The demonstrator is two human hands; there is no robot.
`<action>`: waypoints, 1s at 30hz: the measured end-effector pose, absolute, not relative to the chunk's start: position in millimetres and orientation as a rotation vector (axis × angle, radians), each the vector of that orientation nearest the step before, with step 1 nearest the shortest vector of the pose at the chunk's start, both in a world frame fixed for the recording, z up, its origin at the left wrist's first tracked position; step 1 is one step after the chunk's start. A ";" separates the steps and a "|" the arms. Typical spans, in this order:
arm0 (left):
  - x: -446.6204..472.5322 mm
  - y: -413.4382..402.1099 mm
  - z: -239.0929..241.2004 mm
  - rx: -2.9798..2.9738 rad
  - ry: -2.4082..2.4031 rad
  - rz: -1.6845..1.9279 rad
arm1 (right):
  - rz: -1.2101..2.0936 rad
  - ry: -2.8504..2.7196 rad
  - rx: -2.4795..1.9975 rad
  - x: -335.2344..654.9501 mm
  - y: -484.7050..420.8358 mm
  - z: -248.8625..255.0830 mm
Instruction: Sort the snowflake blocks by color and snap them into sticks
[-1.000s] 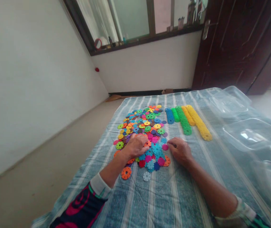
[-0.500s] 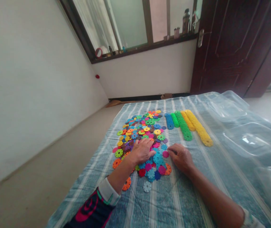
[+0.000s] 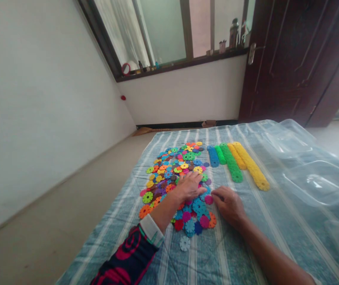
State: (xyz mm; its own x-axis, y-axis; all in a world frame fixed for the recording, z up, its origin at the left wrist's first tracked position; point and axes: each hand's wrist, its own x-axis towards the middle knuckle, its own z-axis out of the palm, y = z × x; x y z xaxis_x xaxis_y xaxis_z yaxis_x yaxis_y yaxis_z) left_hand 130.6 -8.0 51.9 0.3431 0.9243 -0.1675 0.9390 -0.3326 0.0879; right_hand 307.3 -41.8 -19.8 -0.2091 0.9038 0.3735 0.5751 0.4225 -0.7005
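A heap of flat, notched plastic discs in many colours (image 3: 199,206) lies across the middle of the cloth. My left hand (image 3: 189,187) reaches over the heap, palm down, fingers stretched out and resting on the discs near its right side. Discs under the palm are hidden. At the heap's right edge my right hand (image 3: 229,204) is low over the cloth with its fingers curled in. A small pink disc (image 3: 208,200) lies right at those fingertips; whether anything is inside the fingers is hidden.
Beyond my right hand lie overlapping disc rows: blue (image 3: 213,156), two green (image 3: 231,163) and two yellow (image 3: 252,168). Clear plastic containers (image 3: 320,183) stand at right on the striped cloth (image 3: 246,253). A wall, a windowsill (image 3: 184,64) and a dark door (image 3: 288,71) surround the bed-like surface.
My left hand has slid to the right and slightly farther away over the discs. The right hand stays beside the pink disc. The view has tilted up a little.
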 end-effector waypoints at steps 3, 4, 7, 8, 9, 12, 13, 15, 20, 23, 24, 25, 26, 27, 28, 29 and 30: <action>125.4 -25.2 50.9 2.413 1.683 -0.178 | 0.544 -1.903 -1.252 307.2 -42.3 -19.9; 122.6 -33.2 51.7 2.424 1.682 -0.180 | 0.545 -1.903 -1.252 307.1 -42.3 -20.2; 114.6 -53.4 56.5 2.469 1.657 -0.185 | 0.546 -1.899 -1.256 306.5 -42.0 -21.8; 112.8 -56.5 58.6 2.486 1.644 -0.186 | 0.547 -1.899 -1.258 306.3 -41.8 -22.3; 111.7 -56.7 60.6 2.506 1.632 -0.185 | 0.549 -1.899 -1.260 306.1 -41.7 -22.6; 113.2 -39.6 64.0 2.569 1.617 -0.163 | 0.560 -1.893 -1.258 305.6 -41.8 -22.4; 115.1 -29.1 63.8 2.580 1.627 -0.146 | 0.565 -1.890 -1.256 305.5 -41.9 -22.0; 120.5 -6.1 61.5 2.574 1.662 -0.107 | 0.576 -1.887 -1.252 305.7 -42.4 -20.9; 129.6 21.2 55.6 2.502 1.749 -0.165 | 0.598 -1.879 -1.233 306.1 -43.5 -18.1; 125.6 11.4 61.4 2.496 1.757 -0.279 | 0.594 -1.876 -1.227 305.5 -43.4 -17.2; 123.4 8.3 65.1 2.495 1.756 -0.326 | 0.592 -1.876 -1.228 305.2 -43.4 -17.0; 121.3 6.9 69.3 2.495 1.764 -0.367 | 0.591 -1.877 -1.230 304.8 -43.3 -16.8; 119.6 7.9 73.5 2.500 1.786 -0.387 | 0.589 -1.880 -1.235 304.4 -43.2 -16.7; 118.7 11.6 77.3 2.505 1.825 -0.381 | 0.587 -1.884 -1.240 304.0 -43.2 -16.6; 118.6 17.7 80.3 2.507 1.880 -0.348 | 0.585 -1.885 -1.245 303.7 -43.1 -16.5; 119.4 26.0 82.3 2.505 1.937 -0.290 | 0.584 -1.885 -1.248 303.4 -43.0 -16.5; 121.1 35.9 83.0 2.499 1.985 -0.220 | 0.583 -1.887 -1.248 303.2 -42.9 -16.5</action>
